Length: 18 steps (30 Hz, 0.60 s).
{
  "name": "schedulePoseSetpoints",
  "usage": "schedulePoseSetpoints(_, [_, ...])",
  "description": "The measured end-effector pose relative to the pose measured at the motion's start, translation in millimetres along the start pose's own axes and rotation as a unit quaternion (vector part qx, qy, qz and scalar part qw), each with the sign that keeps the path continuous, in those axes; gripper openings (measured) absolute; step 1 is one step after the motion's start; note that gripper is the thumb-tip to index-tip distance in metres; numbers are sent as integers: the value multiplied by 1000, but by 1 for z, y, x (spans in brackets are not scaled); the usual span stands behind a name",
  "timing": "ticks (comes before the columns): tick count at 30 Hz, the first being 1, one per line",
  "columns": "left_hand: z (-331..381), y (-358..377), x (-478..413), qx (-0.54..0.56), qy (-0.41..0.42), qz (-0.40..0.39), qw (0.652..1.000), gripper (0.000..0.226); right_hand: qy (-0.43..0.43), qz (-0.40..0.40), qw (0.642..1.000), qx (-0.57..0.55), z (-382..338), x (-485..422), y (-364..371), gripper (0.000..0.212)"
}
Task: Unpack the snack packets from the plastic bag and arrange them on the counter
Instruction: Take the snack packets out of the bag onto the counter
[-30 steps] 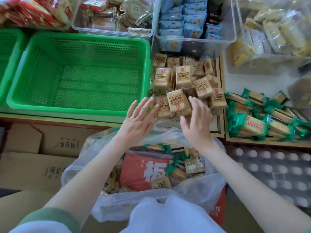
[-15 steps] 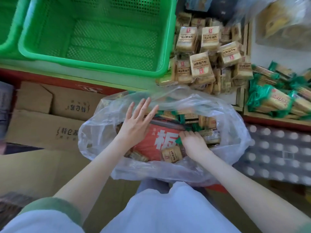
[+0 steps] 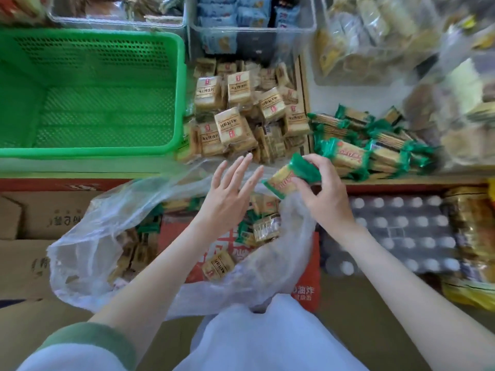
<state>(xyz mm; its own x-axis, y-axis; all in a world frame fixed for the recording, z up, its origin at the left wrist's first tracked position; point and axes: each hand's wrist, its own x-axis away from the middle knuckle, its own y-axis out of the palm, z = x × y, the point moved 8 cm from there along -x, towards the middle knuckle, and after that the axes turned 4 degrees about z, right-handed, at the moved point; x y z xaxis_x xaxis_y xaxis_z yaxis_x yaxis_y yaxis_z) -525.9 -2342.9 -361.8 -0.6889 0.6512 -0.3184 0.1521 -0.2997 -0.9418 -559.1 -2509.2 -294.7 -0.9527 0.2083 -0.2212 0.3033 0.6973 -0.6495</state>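
Head view, looking down over both forearms. The right hand (image 3: 326,199) holds one green-ended snack packet (image 3: 284,180). Its fingers (image 3: 325,164) curl over the packet's crimped green end and the thumb presses from below, so the packet is clamped between them, tilted, with its tan body pointing toward the left hand. The packet sits above the far rim of the plastic bag (image 3: 88,250), just short of the counter (image 3: 359,100).

The left hand (image 3: 227,199) is empty. Its fingers (image 3: 242,168) are straight and spread apart, with the tips pointing away from the person. It hovers over the bag's mouth, just beside the held packet and not touching it.

Beyond the right fingertips, a heap of matching green-ended packets (image 3: 375,148) lies on the counter. Beyond the left fingertips lies a heap of tan square packets (image 3: 235,116). Left of that heap stands a green perforated basket (image 3: 91,95).

Below both palms the translucent bag lies open. It holds a large red package (image 3: 174,236), a tan packet (image 3: 218,267) and further green-ended packets.

Cardboard boxes (image 3: 40,218) lie outside the left wrist, and a shrink-wrapped pack of bottles (image 3: 401,231) outside the right wrist. Clear bins (image 3: 251,28) of other snacks stand at the far edge, partly blurred.
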Motion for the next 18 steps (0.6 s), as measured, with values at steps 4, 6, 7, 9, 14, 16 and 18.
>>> schedulePoseSetpoints(4, [51, 6, -59, 19, 8, 25, 999, 72, 37, 70, 996, -48, 54, -22, -72, 39])
schedulePoseSetpoints(6, [75, 13, -89, 30, 3, 29, 999, 68, 94, 107, 986, -89, 92, -32, -103, 39])
schedulePoseSetpoints(7, [85, 17, -101, 33, 0, 29, 999, 66, 128, 130, 978, -98, 115, -37, -117, 40])
schedulePoseSetpoints(9, [105, 29, -125, 33, -1, 22, 999, 58, 201, 162, 962, -89, 163, -45, -141, 44])
schedulePoseSetpoints(14, [137, 73, -157, -4, -3, -61, 998, 45, 255, 44, 964, 63, 254, -68, -145, 40])
schedulePoseSetpoints(16, [141, 88, -158, -16, -9, -103, 994, 48, 207, -11, 961, 182, 261, -74, -139, 38])
schedulePoseSetpoints(18, [143, 97, -157, -32, -14, -123, 992, 50, 168, -18, 950, 262, 260, -78, -140, 36])
